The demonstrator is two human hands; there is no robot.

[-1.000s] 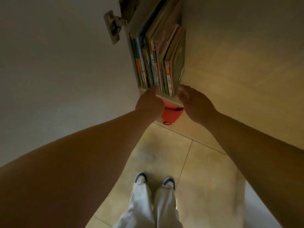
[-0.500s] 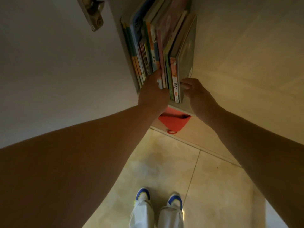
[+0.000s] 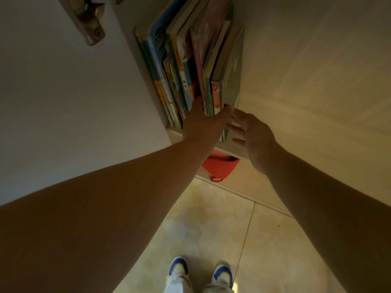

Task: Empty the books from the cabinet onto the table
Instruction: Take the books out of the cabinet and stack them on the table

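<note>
- Nearest you, your shoes (image 3: 200, 271) stand on the pale tiled floor (image 3: 211, 225), with both bare forearms reaching up and away.
- Your right hand (image 3: 254, 138) is just beside the rightmost book, its fingers (image 3: 234, 130) spread and relaxed, holding nothing.
- Your left hand (image 3: 203, 125) is pushed in among the spines; its fingers are hidden between the volumes, so I cannot tell whether they are clamped on anything.
- The books (image 3: 190, 66) stand upright, packed tight on the cabinet shelf (image 3: 230, 148), none out yet.
- They look thin, stiff and glossy, so probably slippery singly and heavy as a bunch. Pinch a small group low on the spines and steady the outer cover with your free palm.
- Below the shelf sits a red bag (image 3: 220, 167).
- Compared with half a second ago, your left hand has slid deeper between the spines, and your right has loosened from the end book and opened.
</note>
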